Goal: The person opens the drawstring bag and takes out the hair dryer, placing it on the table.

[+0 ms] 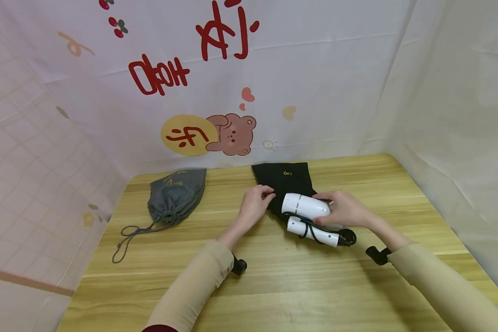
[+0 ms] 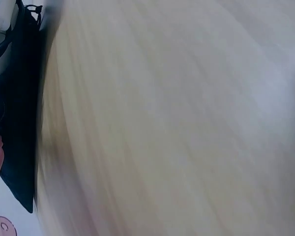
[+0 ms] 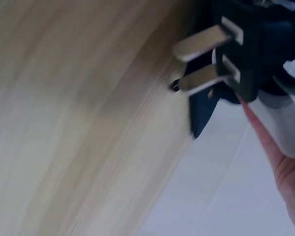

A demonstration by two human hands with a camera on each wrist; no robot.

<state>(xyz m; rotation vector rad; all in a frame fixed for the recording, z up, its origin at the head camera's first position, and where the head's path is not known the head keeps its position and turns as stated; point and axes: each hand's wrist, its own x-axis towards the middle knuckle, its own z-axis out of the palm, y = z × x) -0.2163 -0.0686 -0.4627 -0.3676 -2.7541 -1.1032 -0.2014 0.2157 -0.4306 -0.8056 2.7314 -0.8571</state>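
One hair dryer point(image 1: 308, 210) stretches nearly crosswise, cord end point(image 1: 345, 238) pointing right.

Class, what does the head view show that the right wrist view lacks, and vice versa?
Only the head view shows the grey cloth drawstring bag, the left hand and the pink bear print. Only the right wrist view shows two flat metal prongs on the black plug. Both show the white hair dryer, the right hand, the black cloth bag and the wood-grain table.

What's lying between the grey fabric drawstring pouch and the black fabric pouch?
In the head view, bare yellowish wooden tabletop, then the left hand at the black pouch.
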